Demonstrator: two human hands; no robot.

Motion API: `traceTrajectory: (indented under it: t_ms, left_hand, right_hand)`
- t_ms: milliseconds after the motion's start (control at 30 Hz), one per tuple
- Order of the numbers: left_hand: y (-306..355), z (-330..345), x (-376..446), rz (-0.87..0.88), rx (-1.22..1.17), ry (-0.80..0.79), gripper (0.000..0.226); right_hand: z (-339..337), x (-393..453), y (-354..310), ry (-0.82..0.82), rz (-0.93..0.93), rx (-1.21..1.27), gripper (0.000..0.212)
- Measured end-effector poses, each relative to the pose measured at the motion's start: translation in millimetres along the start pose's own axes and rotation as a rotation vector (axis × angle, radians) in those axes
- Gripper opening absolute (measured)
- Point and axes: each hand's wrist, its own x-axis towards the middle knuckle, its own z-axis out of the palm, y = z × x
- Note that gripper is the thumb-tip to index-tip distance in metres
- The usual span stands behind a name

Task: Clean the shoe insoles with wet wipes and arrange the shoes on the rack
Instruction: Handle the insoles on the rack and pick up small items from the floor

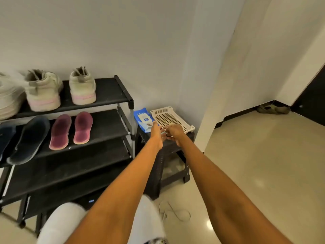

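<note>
A blue pack of wet wipes (141, 118) lies on a black stool (163, 150) beside a white perforated tray (169, 118). My left hand (156, 132) and my right hand (173, 132) meet over the stool's top, fingers curled together around a small whitish bit that is mostly hidden. On the black rack (112, 95), two pale sneakers (44, 90) (82, 87) stand on the top shelf. Two maroon insoles (60, 132) (83, 127) and two dark blue insoles (29, 140) (5, 136) lie on the second shelf.
Another whitish shoe (8, 99) is blurred at the rack's far left. The rack's lower shelves are bare. A pale flip-flop (174, 211) lies on the glossy floor by the stool. A wall corner juts out right of the stool; something olive (273, 109) lies by a dark door.
</note>
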Motion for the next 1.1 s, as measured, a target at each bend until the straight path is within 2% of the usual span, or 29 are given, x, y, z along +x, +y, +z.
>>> traceTrajectory:
  t_ms: [67, 167, 233, 367, 700, 800, 933, 1000, 1100]
  left_hand:
    - [2, -12, -20, -0.002, 0.035, -0.018, 0.056]
    - [-5, -28, -38, -0.016, 0.074, -0.043, 0.057]
    - [-16, -40, -42, -0.068, 0.117, -0.022, 0.058]
    - [-49, -62, -40, -0.201, 0.186, -0.022, 0.058]
    - [-201, -108, 55, -0.399, 0.294, 0.103, 0.038]
    - [-261, -126, 95, -0.480, 0.346, 0.167, 0.044]
    - [-338, -155, 147, -0.597, 0.420, 0.212, 0.044]
    - [-375, -172, 170, -0.620, 0.467, 0.227, 0.044]
    - [-426, -195, 203, -0.668, 0.477, 0.238, 0.042]
  right_hand:
    - [5, -27, -2, -0.013, -0.001, -0.003, 0.024]
    - [16, -54, 8, -0.022, 0.002, 0.008, 0.021]
    - [23, -61, 27, -0.008, 0.036, -0.014, 0.014]
    - [30, -62, 74, -0.023, 0.154, -0.059, 0.015]
    - [37, -5, 232, -0.085, 0.371, -0.080, 0.026]
    - [37, 25, 305, -0.100, 0.437, -0.157, 0.019]
    - [46, 70, 408, -0.094, 0.480, -0.318, 0.029]
    - [52, 86, 451, -0.124, 0.448, -0.457, 0.035]
    - [59, 104, 506, -0.259, 0.309, -0.754, 0.036]
